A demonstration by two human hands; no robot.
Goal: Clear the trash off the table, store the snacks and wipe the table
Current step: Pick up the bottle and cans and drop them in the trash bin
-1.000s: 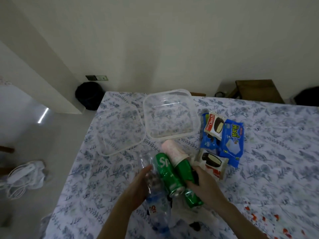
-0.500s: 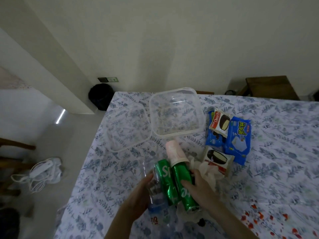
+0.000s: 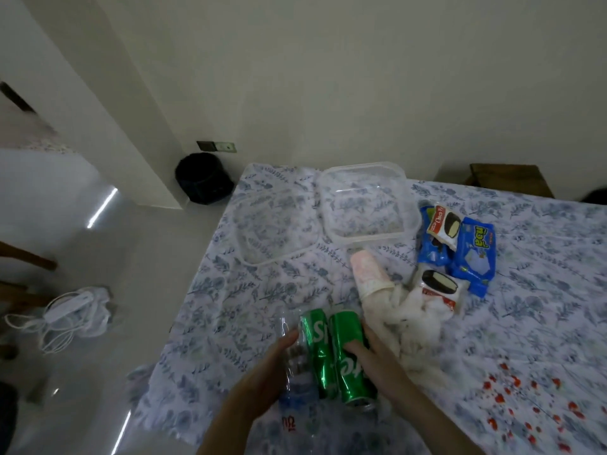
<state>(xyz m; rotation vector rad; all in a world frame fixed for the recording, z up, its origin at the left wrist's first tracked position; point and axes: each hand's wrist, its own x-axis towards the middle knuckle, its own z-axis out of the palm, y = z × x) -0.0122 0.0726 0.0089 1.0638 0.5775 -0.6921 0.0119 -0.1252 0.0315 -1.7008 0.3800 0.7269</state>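
Two green soda cans [image 3: 331,353] lie side by side between my hands at the table's near edge. My left hand [image 3: 262,379] presses a clear plastic bottle [image 3: 295,376] against the left can. My right hand [image 3: 377,362] grips the right can. Just beyond lie a pink paper cup [image 3: 368,272] on its side and crumpled white tissue [image 3: 407,316]. Snack packets [image 3: 456,247], blue and white, lie to the right of a clear plastic box [image 3: 364,205].
The box's clear lid [image 3: 272,224] lies left of it on the floral tablecloth [image 3: 525,323]. A black bin [image 3: 202,177] stands on the floor by the wall past the table's far left corner. White cables [image 3: 72,310] lie on the floor at left.
My hands have drawn the cans and bottle toward me. The pink cup and tissue stayed on the table, apart from the cans now. The view shifted left.
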